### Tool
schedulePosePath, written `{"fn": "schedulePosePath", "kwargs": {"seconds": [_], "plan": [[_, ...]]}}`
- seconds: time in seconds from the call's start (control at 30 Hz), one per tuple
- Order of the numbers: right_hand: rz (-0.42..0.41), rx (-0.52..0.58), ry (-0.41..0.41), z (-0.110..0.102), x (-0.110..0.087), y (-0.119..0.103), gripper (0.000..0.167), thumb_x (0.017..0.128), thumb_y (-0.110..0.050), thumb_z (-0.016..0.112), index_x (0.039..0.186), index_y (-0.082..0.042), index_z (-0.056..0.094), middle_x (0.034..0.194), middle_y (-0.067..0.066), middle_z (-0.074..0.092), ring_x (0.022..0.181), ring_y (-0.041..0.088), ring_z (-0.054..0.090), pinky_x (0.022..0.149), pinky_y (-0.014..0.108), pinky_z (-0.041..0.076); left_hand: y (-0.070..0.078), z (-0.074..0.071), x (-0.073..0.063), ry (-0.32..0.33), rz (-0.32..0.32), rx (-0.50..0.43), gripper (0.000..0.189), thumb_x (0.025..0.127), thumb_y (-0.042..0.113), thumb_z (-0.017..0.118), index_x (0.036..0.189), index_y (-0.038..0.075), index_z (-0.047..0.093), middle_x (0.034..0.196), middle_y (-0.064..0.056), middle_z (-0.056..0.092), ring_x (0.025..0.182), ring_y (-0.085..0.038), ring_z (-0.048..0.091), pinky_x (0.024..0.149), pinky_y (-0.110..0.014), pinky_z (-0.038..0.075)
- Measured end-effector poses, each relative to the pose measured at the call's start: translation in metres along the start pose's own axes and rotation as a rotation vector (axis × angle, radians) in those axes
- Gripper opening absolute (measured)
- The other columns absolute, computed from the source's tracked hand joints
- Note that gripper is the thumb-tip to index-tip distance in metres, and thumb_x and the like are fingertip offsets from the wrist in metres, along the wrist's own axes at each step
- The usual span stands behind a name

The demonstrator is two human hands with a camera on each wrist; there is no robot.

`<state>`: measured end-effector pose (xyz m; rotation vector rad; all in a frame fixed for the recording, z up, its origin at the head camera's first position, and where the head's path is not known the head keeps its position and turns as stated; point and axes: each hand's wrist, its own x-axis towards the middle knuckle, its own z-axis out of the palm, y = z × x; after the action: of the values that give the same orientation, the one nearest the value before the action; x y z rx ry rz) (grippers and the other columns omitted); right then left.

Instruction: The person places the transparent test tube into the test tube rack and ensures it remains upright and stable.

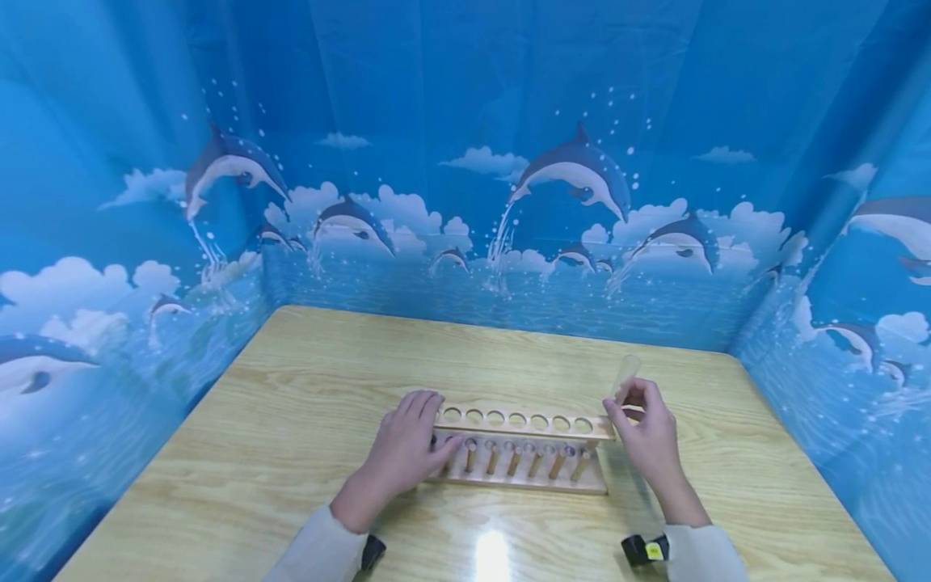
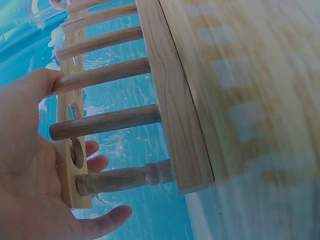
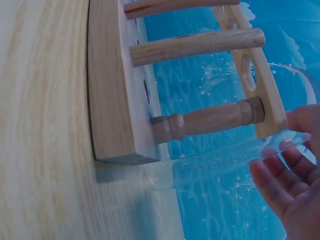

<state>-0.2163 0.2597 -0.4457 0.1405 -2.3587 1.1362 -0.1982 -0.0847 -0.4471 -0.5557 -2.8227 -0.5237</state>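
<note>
Pale sleeves (image 1: 309, 554) at the bottom edge, with a black strap (image 1: 643, 551) at the right wrist and another at the left. Left hand (image 1: 410, 440) gripping the left end of a wooden rack (image 1: 513, 462), thumb in front, fingers curled behind the top board (image 1: 517, 429), one finger stretched out past its end. Right hand (image 1: 647, 424) mostly closed, pinching a clear tube (image 1: 627, 370) by its upper part between thumb and fingers. Tube see-through, slightly tilted, just beside the right end of the rack; hard to tell whether touching the table (image 1: 327, 380). Rack lengthwise across the wood-grain tabletop: round holes in a row above, pegs (image 3: 200, 46) rising from the base, a turned post (image 3: 215, 119) at each end. Behind, a blue curtain (image 1: 451, 81) with leaping dolphins (image 1: 575, 162).
</note>
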Motion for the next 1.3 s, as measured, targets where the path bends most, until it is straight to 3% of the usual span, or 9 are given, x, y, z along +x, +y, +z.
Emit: {"fn": "schedulePosePath", "kwargs": {"seconds": [0.63,1.07,1.3], "plan": [[-0.009,0.003,0.003,0.0008,0.0006,0.0014,0.027,0.092,-0.007,0.066,0.112,0.0,0.051,0.098,0.011,0.061,0.091,-0.005,0.054,0.076,0.007,0.047,-0.0005,0.0018,0.0008,0.012,-0.006,0.006,0.069,0.092,0.054,0.058,0.137,0.002,0.049,0.137,-0.015,0.05,0.13,-0.034,0.043,0.098,-0.056,0.044],[0.004,0.001,0.001,0.0024,-0.0003,0.002,0.028,0.091,-0.008,0.067,0.113,0.0,0.051,0.097,0.01,0.06,0.09,0.003,0.056,0.075,0.005,0.046,0.0,0.004,0.0009,0.011,-0.027,-0.007,0.068,0.091,0.052,0.059,0.137,0.002,0.049,0.137,-0.016,0.051,0.13,-0.034,0.043,0.101,-0.057,0.042],[0.012,-0.004,0.001,0.0025,-0.0002,0.0014,0.028,0.092,-0.009,0.067,0.113,0.0,0.051,0.099,0.01,0.06,0.091,0.001,0.055,0.076,0.005,0.046,0.0003,0.0029,0.0006,0.005,-0.032,-0.011,0.069,0.091,0.052,0.059,0.138,0.003,0.049,0.138,-0.015,0.05,0.13,-0.034,0.043,0.101,-0.057,0.041]]}}
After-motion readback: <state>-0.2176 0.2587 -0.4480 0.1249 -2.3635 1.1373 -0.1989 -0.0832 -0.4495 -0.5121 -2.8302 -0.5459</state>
